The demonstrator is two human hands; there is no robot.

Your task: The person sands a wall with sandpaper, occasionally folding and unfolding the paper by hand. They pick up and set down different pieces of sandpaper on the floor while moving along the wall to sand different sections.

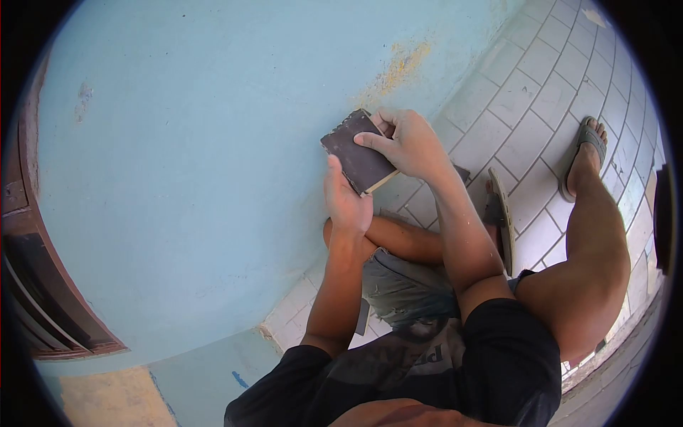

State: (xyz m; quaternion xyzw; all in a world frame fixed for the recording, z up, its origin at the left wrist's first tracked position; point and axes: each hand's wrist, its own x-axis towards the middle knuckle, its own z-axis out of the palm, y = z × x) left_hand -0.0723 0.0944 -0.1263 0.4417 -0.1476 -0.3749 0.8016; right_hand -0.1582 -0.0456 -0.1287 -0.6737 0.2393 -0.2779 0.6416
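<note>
Sanding block: a dark, flat rectangular sanding block [358, 151] with a pale wooden edge is lying pressed against the light blue wall [199, 142], up and to the far side of the crouching person's knees.
Long axis: the block is slanting, its long side running from upper left down to lower right across the wall.
Right hand: the right hand [407, 144] is gripping the block's right, upper end, fingers wrapping over its face and thumb at the top edge.
Left hand: the left hand [345, 201] is closing on the block's lower edge from beneath, thumb side up along its left face.
Hands together: both are clamping the same block, nearly touching each other, neither nearer than the other.
Wall: a scuffed yellowish patch [402, 67] is showing just above and right of the block.
Floor: pale tiles [526, 107] are lying to the right, with a sandal [582, 153] on the far foot.
Left edge: a brown wooden frame [28, 270] is standing well apart from the hands.
</note>
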